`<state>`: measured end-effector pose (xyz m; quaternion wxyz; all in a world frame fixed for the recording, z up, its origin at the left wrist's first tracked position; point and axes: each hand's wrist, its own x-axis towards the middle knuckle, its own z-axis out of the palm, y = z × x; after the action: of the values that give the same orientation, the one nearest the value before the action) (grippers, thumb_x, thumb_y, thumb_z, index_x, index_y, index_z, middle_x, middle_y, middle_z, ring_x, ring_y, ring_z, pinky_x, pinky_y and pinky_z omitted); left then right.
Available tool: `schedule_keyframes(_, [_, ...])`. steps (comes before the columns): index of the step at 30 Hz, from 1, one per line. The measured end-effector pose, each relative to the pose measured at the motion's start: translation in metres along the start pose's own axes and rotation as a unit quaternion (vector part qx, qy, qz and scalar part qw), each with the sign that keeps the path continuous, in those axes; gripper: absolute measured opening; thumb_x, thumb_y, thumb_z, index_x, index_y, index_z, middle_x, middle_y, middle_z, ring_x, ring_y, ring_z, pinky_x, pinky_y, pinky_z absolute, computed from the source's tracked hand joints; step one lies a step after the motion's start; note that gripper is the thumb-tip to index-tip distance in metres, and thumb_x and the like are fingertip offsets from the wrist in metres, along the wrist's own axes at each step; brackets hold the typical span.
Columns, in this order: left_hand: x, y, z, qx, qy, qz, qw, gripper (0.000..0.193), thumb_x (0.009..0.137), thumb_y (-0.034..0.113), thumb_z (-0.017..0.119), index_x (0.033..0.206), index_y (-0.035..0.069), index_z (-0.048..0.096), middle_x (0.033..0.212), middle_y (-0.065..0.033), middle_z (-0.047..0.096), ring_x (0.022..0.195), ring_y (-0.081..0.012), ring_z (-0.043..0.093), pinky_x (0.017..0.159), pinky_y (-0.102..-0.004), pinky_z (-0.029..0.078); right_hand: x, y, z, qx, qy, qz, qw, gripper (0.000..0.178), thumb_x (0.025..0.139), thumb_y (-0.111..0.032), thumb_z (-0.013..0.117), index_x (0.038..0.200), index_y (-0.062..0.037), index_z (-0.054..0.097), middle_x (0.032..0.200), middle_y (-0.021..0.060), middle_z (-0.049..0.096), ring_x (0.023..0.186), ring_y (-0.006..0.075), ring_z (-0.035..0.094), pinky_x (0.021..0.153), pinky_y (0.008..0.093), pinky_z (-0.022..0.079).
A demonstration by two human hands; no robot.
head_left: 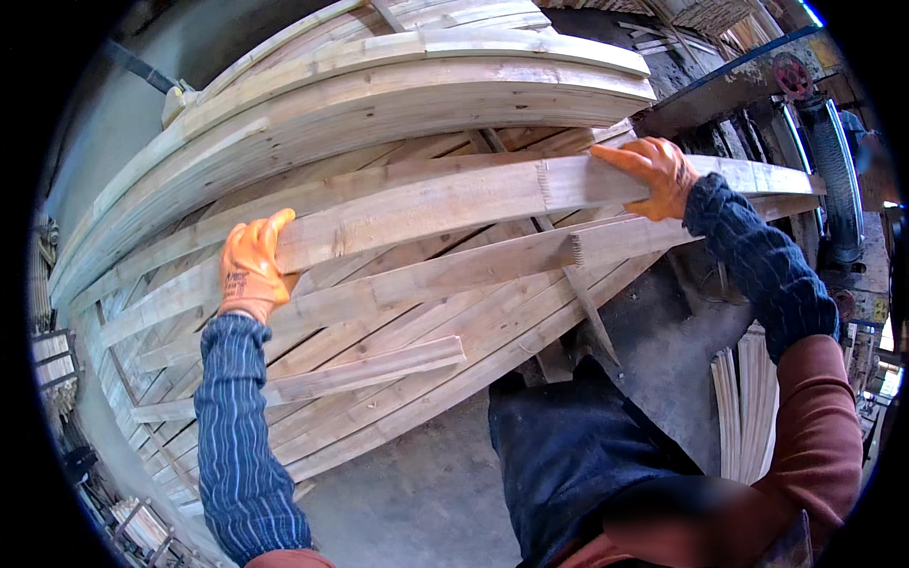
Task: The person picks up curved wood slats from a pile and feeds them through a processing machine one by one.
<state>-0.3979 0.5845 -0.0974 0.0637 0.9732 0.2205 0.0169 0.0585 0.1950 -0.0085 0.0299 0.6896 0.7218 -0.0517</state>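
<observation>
A long pale wooden board (426,210) with a zigzag finger joint stretches across the middle, its right end at the roller machine. My left hand (254,265), in an orange glove, is closed around the board left of centre, with the fingers over its far edge. Toward the right, my right hand (658,177), also gloved in orange, grips the same board, its index finger stretched out along the far edge. Just nearer to me lies another jointed board (454,270). A shorter board (369,369) rests on the layer of boards (417,393) below.
A tall stack of boards (379,99) stands on the far side. At the right is a machine with a ribbed roller (838,180) and a red handwheel (793,76). Several thin wood strips (743,407) stand near my right side. Concrete floor (407,492) shows beside my legs.
</observation>
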Motion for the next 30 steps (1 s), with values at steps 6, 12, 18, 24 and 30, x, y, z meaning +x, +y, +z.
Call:
schedule_keyframes(6, [0.016, 0.012, 0.044, 0.022, -0.007, -0.064, 0.998, 0.089, 0.067, 0.02, 0.088, 0.149, 0.022, 0.053, 0.127, -0.0112, 0.069, 0.12, -0.0341, 0.063, 0.108, -0.0467, 0.048, 0.029, 0.019, 0.034, -0.003, -0.079, 0.076, 0.994, 0.102, 0.07, -0.02, 0.091, 0.16, -0.0239, 0.043, 0.126, 0.0176, 0.068, 0.116, 0.0369, 0.066, 0.102, 0.0489, 0.054])
schedule_keyframes(12, [-0.069, 0.088, 0.068, -0.146, 0.159, 0.031, 0.976, 0.056, 0.082, 0.028, 0.082, 0.132, 0.009, 0.066, 0.107, -0.0141, 0.073, 0.102, -0.0379, 0.069, 0.093, -0.05, 0.054, 0.023, 0.031, 0.091, -0.083, -0.165, 0.151, 0.971, 0.11, 0.076, -0.026, 0.09, 0.165, -0.038, 0.028, 0.144, 0.0151, 0.059, 0.128, 0.0357, 0.061, 0.104, 0.0512, 0.057])
schedule_keyframes(18, [-0.21, 0.11, 0.184, -0.054, -0.108, -0.052, 0.991, 0.093, 0.074, 0.045, 0.086, 0.154, 0.016, 0.05, 0.154, -0.0145, 0.052, 0.144, -0.0363, 0.048, 0.119, -0.0545, 0.037, 0.025, 0.016, 0.078, -0.074, -0.008, 0.067, 0.995, 0.094, 0.076, -0.016, 0.085, 0.159, -0.0261, 0.044, 0.149, 0.0175, 0.058, 0.135, 0.0378, 0.057, 0.114, 0.0529, 0.048])
schedule_keyframes(24, [-0.231, 0.075, 0.222, -0.049, -0.17, -0.075, 0.981, 0.106, 0.069, 0.052, 0.09, 0.156, 0.01, 0.048, 0.167, -0.0158, 0.034, 0.157, -0.0356, 0.026, 0.127, -0.0542, 0.022, -0.001, -0.118, 0.054, 0.136, 0.134, -0.068, 0.979, 0.076, 0.073, -0.024, 0.083, 0.145, -0.0094, 0.061, 0.148, 0.02, 0.06, 0.136, 0.0404, 0.058, 0.111, 0.0533, 0.051])
schedule_keyframes(30, [-0.141, 0.107, 0.137, -0.11, -0.43, -0.002, 0.896, 0.079, 0.073, 0.05, 0.087, 0.137, 0.012, 0.06, 0.115, -0.0178, 0.071, 0.107, -0.0397, 0.069, 0.092, -0.0513, 0.056, 0.027, -0.286, 0.116, 0.267, -0.055, -0.086, 0.958, 0.098, 0.068, -0.037, 0.088, 0.156, -0.0191, 0.048, 0.146, 0.018, 0.061, 0.138, 0.0363, 0.057, 0.11, 0.0528, 0.051])
